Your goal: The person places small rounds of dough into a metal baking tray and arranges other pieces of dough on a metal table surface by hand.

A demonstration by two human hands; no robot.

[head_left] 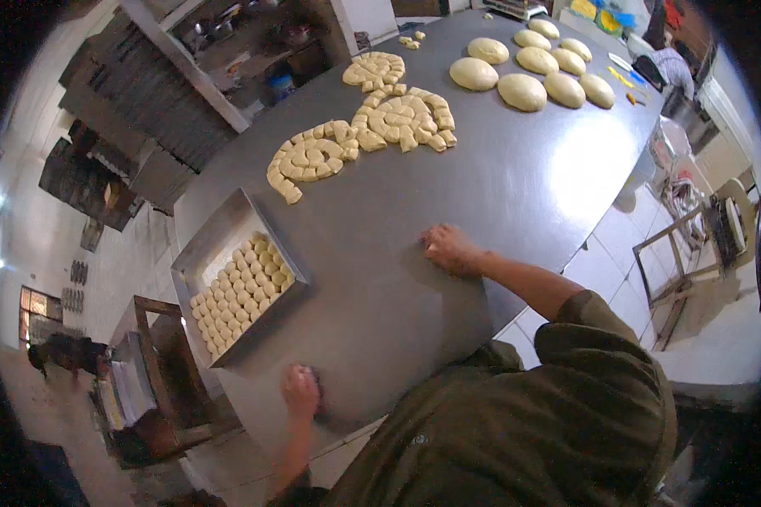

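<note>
Hands flat on the grey tabletop (pixel 516 194), left hand (pixel 300 391) pressing down at the near edge, grip unclear, right hand (pixel 450 248) fingers curled mid-table, holding nothing visible, tray (pixel 220 228) of small dough balls (pixel 241 291) at the left edge, cut dough coils (pixel 364 127) beyond, round loaves (pixel 522 91) at the far end.

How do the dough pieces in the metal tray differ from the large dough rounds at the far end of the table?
The dough pieces in the tray are small and packed in touching rows; the large dough rounds are much bigger, domed and mostly apart. The pieces sit inside the metal tray; the rounds lie directly on the table. Both are pale yellow.
</note>
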